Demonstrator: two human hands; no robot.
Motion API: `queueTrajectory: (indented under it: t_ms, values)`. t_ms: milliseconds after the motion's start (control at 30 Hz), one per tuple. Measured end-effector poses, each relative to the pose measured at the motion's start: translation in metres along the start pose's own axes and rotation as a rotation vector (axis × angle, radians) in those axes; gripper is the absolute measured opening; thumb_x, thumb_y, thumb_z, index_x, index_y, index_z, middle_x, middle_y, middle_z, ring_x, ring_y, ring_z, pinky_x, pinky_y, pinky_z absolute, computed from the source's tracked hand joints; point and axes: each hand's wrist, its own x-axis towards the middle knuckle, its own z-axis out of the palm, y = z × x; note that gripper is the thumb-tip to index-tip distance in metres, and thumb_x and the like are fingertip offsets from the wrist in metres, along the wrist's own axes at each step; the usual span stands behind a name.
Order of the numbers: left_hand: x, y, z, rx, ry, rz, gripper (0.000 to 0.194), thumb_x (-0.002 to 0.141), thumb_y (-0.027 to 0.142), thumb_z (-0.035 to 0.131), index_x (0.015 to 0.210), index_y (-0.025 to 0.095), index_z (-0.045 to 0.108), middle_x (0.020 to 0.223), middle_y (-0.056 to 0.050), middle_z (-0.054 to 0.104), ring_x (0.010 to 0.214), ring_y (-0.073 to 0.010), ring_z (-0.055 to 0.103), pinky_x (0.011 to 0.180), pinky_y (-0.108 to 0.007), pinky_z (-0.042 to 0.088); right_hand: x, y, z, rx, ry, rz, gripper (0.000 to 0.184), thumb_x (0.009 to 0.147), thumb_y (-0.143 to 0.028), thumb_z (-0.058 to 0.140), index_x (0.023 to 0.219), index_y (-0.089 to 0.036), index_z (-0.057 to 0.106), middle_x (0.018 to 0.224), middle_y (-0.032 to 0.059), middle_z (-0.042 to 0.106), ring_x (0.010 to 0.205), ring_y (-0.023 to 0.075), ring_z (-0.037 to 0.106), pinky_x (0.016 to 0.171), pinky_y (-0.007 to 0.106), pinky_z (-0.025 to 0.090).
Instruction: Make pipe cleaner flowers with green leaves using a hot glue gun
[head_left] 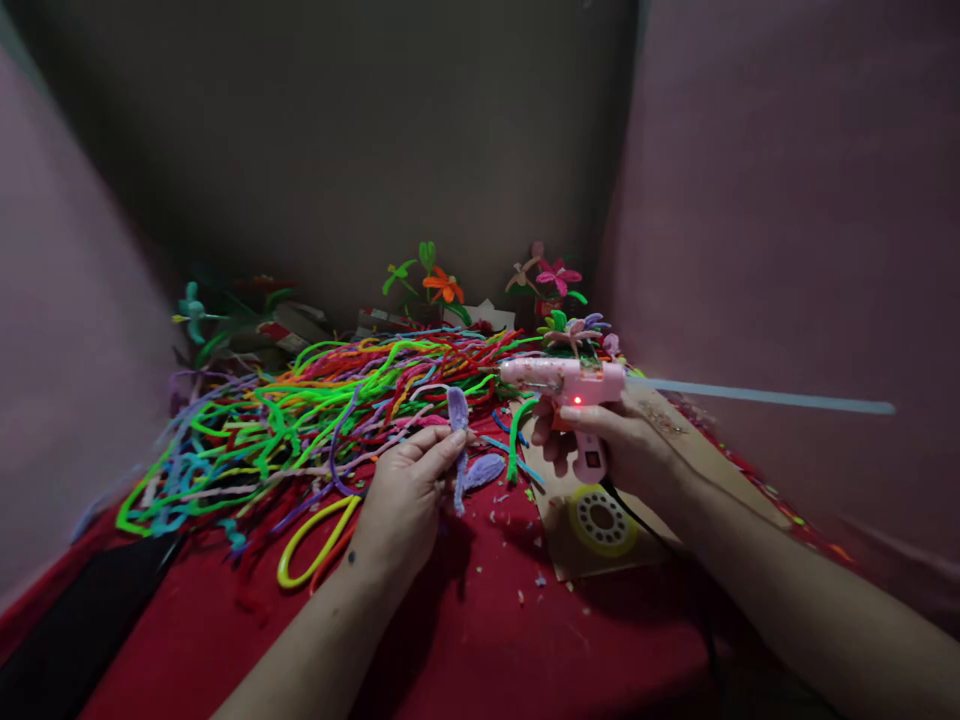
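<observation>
My left hand (409,490) pinches a small lavender pipe-cleaner flower piece (466,450) with looped petals, held upright over the red cloth (480,640). My right hand (600,445) grips a pink hot glue gun (566,385) whose red light is on. Its nozzle points left toward the lavender piece, a short gap away. A long clear glue stick (757,397) juts out of the gun's back to the right.
A big tangle of coloured pipe cleaners (315,410) covers the cloth at left and centre. Finished pipe-cleaner flowers (442,285) stand at the back. Yellow-handled scissors (315,540) lie by my left wrist. A cardboard sheet (600,530) lies under my right hand. Pink walls close both sides.
</observation>
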Motion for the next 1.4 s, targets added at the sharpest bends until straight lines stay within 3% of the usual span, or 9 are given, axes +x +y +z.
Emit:
queueTrajectory:
  t_ms: [300, 433, 633, 1200, 1400]
  values:
    - [-0.001, -0.003, 0.003, 0.039, 0.026, -0.029, 0.022, 0.064, 0.033, 0.073, 0.073, 0.015, 0.065, 0.060, 0.003, 0.060, 0.048, -0.0066, 0.047, 0.045, -0.017, 0.033, -0.011, 0.019, -0.005, -0.118, 0.061, 0.021, 0.029, 0.075, -0.044, 0.061, 0.097, -0.025, 0.065, 0.070, 0.0021, 0.063, 0.047, 0.0109, 0.048, 0.039, 0.023, 0.036]
    - [-0.001, -0.003, 0.003, 0.079, 0.012, -0.044, 0.022, 0.065, 0.033, 0.072, 0.074, 0.015, 0.066, 0.064, 0.001, 0.063, 0.050, -0.0074, 0.048, 0.045, -0.017, 0.033, -0.013, 0.022, -0.008, -0.132, 0.066, 0.033, 0.027, 0.077, -0.042, 0.060, 0.097, -0.025, 0.066, 0.069, 0.0017, 0.063, 0.048, 0.0111, 0.049, 0.042, 0.024, 0.039]
    - [-0.002, -0.002, 0.003, 0.125, -0.024, -0.035, 0.019, 0.071, 0.031, 0.069, 0.068, 0.014, 0.062, 0.053, 0.005, 0.051, 0.043, -0.0040, 0.036, 0.039, -0.016, 0.024, -0.014, 0.029, -0.012, -0.139, 0.063, 0.041, 0.022, 0.077, -0.042, 0.062, 0.087, -0.023, 0.067, 0.069, 0.0016, 0.060, 0.050, 0.0108, 0.049, 0.043, 0.023, 0.040]
    - [-0.002, -0.004, 0.001, 0.203, -0.048, -0.017, 0.020, 0.074, 0.035, 0.065, 0.074, 0.015, 0.064, 0.061, 0.002, 0.056, 0.048, -0.0062, 0.041, 0.043, -0.018, 0.028, -0.013, 0.037, -0.022, -0.218, -0.013, 0.007, 0.026, 0.082, -0.038, 0.060, 0.098, -0.018, 0.064, 0.064, -0.0007, 0.059, 0.046, 0.0082, 0.051, 0.040, 0.019, 0.040]
    - [-0.001, -0.005, 0.001, 0.193, -0.059, -0.030, 0.020, 0.074, 0.035, 0.065, 0.075, 0.015, 0.064, 0.059, 0.002, 0.056, 0.046, -0.0057, 0.040, 0.042, -0.018, 0.026, -0.013, 0.030, -0.015, -0.282, -0.005, -0.050, 0.031, 0.082, -0.037, 0.060, 0.108, -0.021, 0.063, 0.058, -0.0025, 0.057, 0.046, 0.0091, 0.049, 0.040, 0.020, 0.038]
